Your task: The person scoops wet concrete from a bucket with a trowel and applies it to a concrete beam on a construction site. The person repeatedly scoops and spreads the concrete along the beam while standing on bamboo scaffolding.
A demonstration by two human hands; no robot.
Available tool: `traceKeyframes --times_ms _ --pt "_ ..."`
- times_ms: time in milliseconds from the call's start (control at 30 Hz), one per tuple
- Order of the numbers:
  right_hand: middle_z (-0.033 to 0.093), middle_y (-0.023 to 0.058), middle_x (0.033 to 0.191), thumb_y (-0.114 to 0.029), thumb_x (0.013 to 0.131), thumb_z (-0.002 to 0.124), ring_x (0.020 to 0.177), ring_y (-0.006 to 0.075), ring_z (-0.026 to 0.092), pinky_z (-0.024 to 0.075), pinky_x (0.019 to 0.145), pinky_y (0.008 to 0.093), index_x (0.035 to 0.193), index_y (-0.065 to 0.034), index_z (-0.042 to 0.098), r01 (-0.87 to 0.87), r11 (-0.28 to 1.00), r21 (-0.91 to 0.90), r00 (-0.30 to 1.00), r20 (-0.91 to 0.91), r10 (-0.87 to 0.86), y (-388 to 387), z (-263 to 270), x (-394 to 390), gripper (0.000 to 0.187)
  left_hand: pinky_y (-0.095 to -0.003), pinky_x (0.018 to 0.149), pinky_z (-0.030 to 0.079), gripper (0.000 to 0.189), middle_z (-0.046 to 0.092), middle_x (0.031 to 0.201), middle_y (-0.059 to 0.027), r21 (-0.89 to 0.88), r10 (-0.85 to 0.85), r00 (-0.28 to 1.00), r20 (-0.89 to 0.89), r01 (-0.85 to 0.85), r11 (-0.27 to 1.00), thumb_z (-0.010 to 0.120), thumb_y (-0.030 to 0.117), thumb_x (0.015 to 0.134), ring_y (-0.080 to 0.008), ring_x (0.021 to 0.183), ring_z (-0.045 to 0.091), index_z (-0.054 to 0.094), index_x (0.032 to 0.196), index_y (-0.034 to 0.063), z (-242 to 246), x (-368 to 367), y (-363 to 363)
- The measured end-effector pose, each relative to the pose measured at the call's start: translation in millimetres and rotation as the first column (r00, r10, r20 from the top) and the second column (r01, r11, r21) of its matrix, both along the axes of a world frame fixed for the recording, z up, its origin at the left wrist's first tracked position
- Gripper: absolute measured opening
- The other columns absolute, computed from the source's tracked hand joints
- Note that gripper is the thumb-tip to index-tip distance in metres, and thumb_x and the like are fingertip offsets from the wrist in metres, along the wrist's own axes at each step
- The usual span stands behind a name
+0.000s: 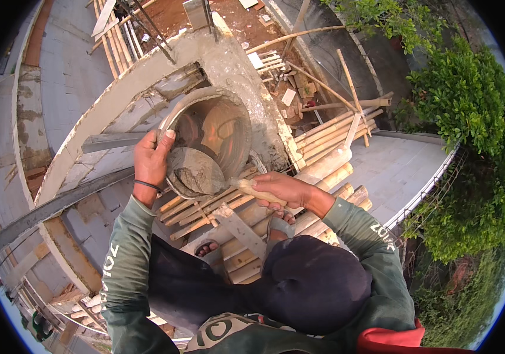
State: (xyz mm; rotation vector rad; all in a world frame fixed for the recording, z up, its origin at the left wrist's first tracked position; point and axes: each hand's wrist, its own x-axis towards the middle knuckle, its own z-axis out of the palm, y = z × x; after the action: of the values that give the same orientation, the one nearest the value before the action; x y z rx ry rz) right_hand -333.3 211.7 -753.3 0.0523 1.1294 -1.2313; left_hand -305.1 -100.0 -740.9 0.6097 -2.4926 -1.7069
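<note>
My left hand (151,155) grips the near-left rim of a round bucket (245,110), which is tilted so that its smeared inside shows. Around the wooden handle (259,191) of a trowel, my right hand (284,190) is closed. The trowel's blade, coated in grey wet mortar (197,174), lies at the bucket's near edge, inside or over the rim; which of the two I cannot tell. Beyond the bucket, a mortar-covered concrete wall top (239,66) meets a curved wall edge (102,104).
Bamboo poles (243,261) form the platform under my sandalled feet. Steel rebars (210,20) stand up from the wall top. A grey metal bar (57,208) crosses at left. More bamboo scaffolding (336,132) and a leafy tree (469,101) stand to the right.
</note>
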Motion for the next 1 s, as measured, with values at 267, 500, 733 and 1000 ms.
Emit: traceKeyframes --times_ms 267,500,733,1000 --pt "0.063 0.0246 0.074 -0.018 0.083 0.063 0.054 0.0414 0.062 0.0501 0.051 0.0477 0.109 0.007 0.05 0.324 0.937 0.133 0.247 -0.968 0.052 69.2 -28.0 63.5 0.039 -0.0245 0.081 0.044 0.045 0.063 0.098 0.0004 0.232 0.201 0.98 0.003 -0.196 0.953 0.057 0.04 0.098 -0.0083 0.088 0.051 0.066 0.112 -0.0022 -15.0 -4.4 -40.2" --pt "0.058 0.0255 0.062 -0.016 0.079 0.063 0.058 0.0432 0.061 0.0492 0.053 0.0486 0.106 0.0047 0.046 0.163 0.828 0.536 0.317 -0.823 0.471 64.8 -26.8 60.5 0.037 -0.0283 0.06 0.037 0.044 0.051 0.073 0.0066 -0.04 -0.019 0.989 0.149 0.025 0.999 0.057 0.04 0.097 -0.0069 0.071 0.039 0.058 0.076 0.0014 -5.0 -12.2 -18.3" --pt "0.057 0.0136 0.082 -0.013 0.082 0.055 0.061 0.0239 0.055 0.0415 0.048 0.0343 0.133 -0.0027 0.047 0.067 0.812 0.58 -0.565 -0.648 0.51 -26.6 -6.2 -4.5 0.053 -0.0323 0.054 0.037 0.048 0.042 0.058 -0.0045 -0.223 -0.22 0.952 0.215 0.267 0.938 0.062 0.039 0.093 -0.0111 0.06 0.039 0.053 0.07 -0.0032 2.5 -33.0 31.1" --pt "0.062 0.0172 0.075 -0.014 0.082 0.056 0.064 0.027 0.062 0.046 0.051 0.0397 0.133 -0.0013 0.053 -0.112 0.641 0.76 -0.363 -0.631 0.685 -49.6 -10.5 5.3 0.053 -0.0362 0.056 0.044 0.034 0.055 0.062 -0.0209 -0.235 -0.324 0.944 0.064 0.33 0.914 0.073 0.027 0.083 -0.0247 0.052 0.043 0.062 0.078 -0.0044 22.4 -36.2 48.1"
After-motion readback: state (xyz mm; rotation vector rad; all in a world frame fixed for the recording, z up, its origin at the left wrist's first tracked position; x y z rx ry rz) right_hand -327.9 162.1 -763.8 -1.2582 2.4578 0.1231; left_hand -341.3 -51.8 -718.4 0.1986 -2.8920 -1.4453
